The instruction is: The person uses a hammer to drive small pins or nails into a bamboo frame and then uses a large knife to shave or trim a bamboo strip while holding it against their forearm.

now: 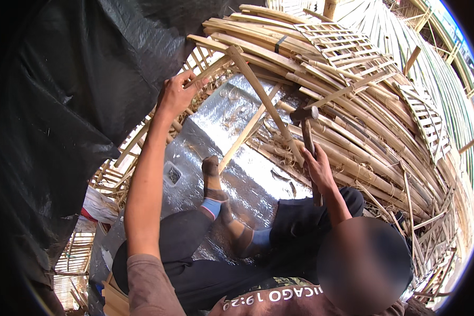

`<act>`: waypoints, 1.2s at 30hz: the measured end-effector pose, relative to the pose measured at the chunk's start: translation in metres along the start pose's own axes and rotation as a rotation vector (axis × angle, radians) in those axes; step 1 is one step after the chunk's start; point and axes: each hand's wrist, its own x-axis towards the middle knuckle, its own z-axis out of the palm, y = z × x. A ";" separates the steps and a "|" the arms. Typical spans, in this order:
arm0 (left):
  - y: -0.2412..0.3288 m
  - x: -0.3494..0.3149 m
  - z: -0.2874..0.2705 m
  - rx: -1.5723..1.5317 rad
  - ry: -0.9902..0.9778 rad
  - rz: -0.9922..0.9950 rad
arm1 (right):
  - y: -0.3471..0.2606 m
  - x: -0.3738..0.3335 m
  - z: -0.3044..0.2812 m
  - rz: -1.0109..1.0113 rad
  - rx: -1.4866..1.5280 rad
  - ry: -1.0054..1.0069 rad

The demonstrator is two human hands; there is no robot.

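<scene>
My left hand [181, 94] is raised at upper left, its fingers closed around the end of a bamboo slat [214, 69]. At its far end this slat meets a longer bamboo slat [263, 97], forming a corner. The longer one slants down to the right, its lower end beside my right hand [318, 167]. That hand is wrapped around the handle of a hammer [307, 136], held upright with the metal head on top. Another thin slat [247, 131] slopes down toward my socked feet [211, 179]; whether it joins the others I cannot tell.
Bundled bamboo strips [347, 142] are piled along the right, with lattice panels [347, 45] on top. A shiny grey sheet [189, 158] covers the floor between my bent legs and the pile, with a small clear container [171, 174] on it. Black plastic sheeting [63, 105] hangs at left.
</scene>
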 end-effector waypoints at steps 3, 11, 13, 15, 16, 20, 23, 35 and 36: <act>0.067 0.017 -0.057 0.103 -0.018 0.146 | -0.006 -0.018 -0.015 0.029 0.184 0.054; 0.119 -0.060 -0.086 0.475 0.239 0.422 | 0.054 -0.054 -0.010 0.135 0.333 0.068; 0.104 -0.092 -0.078 0.550 0.209 0.481 | 0.073 -0.067 0.000 0.211 0.336 0.029; 0.087 -0.118 -0.068 0.595 0.238 0.564 | 0.096 -0.081 0.007 0.322 0.356 0.001; 0.081 -0.130 -0.062 0.600 0.231 0.560 | 0.094 -0.085 0.008 0.351 0.362 -0.022; 0.066 -0.156 -0.042 0.603 0.193 0.564 | 0.103 -0.078 0.006 0.383 0.309 -0.036; 0.065 -0.158 -0.038 0.592 0.173 0.553 | 0.099 -0.072 0.012 0.367 0.333 -0.077; 0.072 -0.144 -0.026 0.501 0.191 0.471 | 0.104 -0.025 0.058 -0.273 -0.770 -0.192; 0.073 -0.145 -0.025 0.497 0.208 0.469 | 0.107 -0.021 0.064 -0.338 -0.838 -0.182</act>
